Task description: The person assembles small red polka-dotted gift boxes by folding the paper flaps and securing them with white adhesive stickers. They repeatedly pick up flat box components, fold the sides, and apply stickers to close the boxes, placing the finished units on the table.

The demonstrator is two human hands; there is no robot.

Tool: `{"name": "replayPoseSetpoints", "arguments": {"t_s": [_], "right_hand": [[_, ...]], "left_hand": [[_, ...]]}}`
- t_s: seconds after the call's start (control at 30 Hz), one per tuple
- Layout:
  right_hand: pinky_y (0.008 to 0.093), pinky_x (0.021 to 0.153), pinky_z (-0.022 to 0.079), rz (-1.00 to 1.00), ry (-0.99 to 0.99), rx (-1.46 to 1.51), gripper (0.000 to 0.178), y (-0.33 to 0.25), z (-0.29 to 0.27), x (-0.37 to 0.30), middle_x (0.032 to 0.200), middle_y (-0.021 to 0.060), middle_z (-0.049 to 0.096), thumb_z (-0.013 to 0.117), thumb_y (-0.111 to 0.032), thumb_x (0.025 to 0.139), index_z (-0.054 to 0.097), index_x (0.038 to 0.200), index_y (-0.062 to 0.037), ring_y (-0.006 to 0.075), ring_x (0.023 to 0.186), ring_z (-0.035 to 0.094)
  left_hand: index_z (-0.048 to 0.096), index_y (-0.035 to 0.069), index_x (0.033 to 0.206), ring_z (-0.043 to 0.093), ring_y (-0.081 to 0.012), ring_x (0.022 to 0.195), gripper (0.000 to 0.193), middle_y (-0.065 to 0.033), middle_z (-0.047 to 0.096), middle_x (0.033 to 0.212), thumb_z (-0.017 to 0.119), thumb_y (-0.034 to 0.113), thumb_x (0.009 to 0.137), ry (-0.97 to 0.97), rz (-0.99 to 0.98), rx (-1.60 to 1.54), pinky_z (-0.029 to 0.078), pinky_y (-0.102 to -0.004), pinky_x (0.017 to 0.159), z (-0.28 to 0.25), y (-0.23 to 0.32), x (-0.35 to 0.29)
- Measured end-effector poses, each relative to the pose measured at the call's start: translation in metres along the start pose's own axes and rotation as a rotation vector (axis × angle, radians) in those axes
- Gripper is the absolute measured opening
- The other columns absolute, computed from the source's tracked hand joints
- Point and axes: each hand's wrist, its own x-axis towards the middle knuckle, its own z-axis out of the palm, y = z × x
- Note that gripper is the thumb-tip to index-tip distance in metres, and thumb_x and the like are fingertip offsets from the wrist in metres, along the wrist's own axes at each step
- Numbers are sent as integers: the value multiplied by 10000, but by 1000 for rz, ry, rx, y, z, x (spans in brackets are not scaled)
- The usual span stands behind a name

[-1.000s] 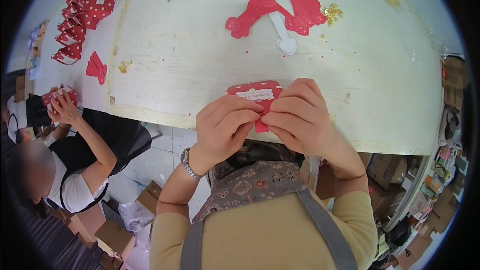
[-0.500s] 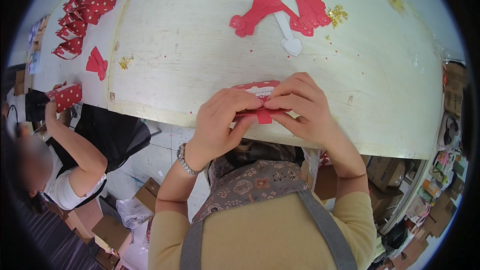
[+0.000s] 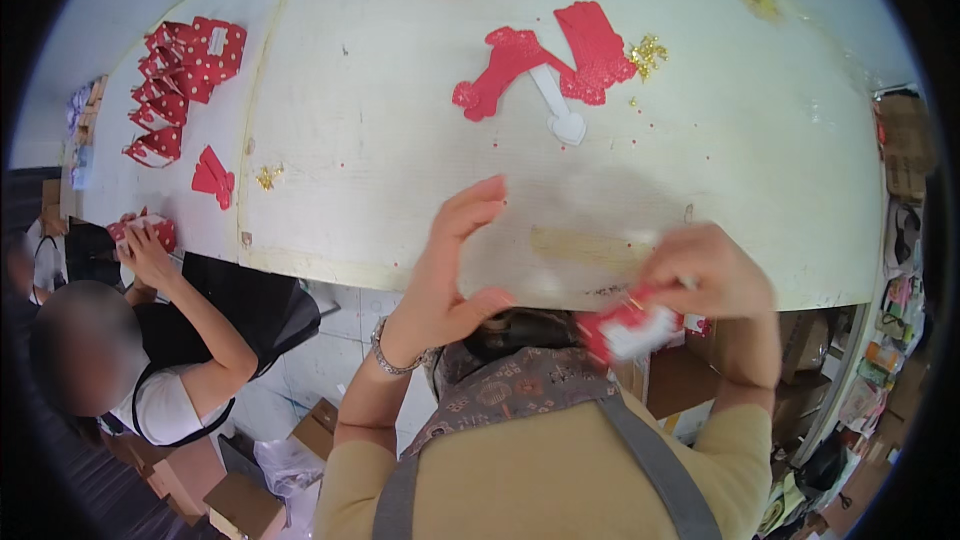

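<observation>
"What's on your feed, far left?"
"I see red polka-dot paper boxes (image 3: 190,80) in a row, and below them a co-worker's hand (image 3: 148,252) on another one."
"And the left hand (image 3: 430,290)?"
"Its thumb and fingers are spread wide, by the front edge of the white table (image 3: 370,210). Farther back I have a white heart-ended strip (image 3: 566,127) between red paper pieces (image 3: 597,55)."
"The right hand (image 3: 712,275)?"
"Its curled fingers grip a red-and-white paper packet (image 3: 630,328) by its upper right part. The packet hangs below and left of that hold; blur hides its exact shape from me."
</observation>
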Motion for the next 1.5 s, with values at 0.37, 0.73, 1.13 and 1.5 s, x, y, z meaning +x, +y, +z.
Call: {"name": "replayPoseSetpoints", "arguments": {"t_s": [0.37, 0.73, 1.13, 1.5], "right_hand": [[386, 650, 489, -147, 652, -481, 546, 30, -42, 249, 817, 125, 657, 628, -275, 885, 449, 1373, -105, 286, 714, 622], [360, 584, 477, -51, 426, -642, 566, 2, -21, 187, 682, 71, 591, 827, -467, 640, 495, 894, -86, 271, 622, 592], [369, 1015, 388, -308, 593, 385, 618, 71, 91, 98, 1350, 163, 449, 922, -178, 586, 396, 903, -113, 249, 1207, 478], [327, 977, 385, -273, 706, 171, 455, 82, 108, 98, 1244, 117, 487, 836, -128, 704, 440, 920, -66, 200, 1138, 485]], "left_hand": [[567, -5, 1126, 593, -176, 1031, 251, -115, 606, 1138, 580, -22, 877, 201, -146, 260, 477, -285, 876, 21, -60, -12], [239, -2, 1434, 347, -311, 1347, 876, -170, 326, 1461, 781, 127, 758, 632, 113, 222, 303, -435, 1108, -33, -60, -2], [139, 87, 1401, 403, -216, 1233, 787, -118, 384, 1308, 689, 283, 872, 364, -9, -266, 345, -356, 1045, 13, -54, -3], [346, 11, 1318, 426, -165, 1154, 570, -128, 431, 1294, 455, 460, 984, 430, -97, -115, 347, -322, 1008, 23, -60, -7]]}}
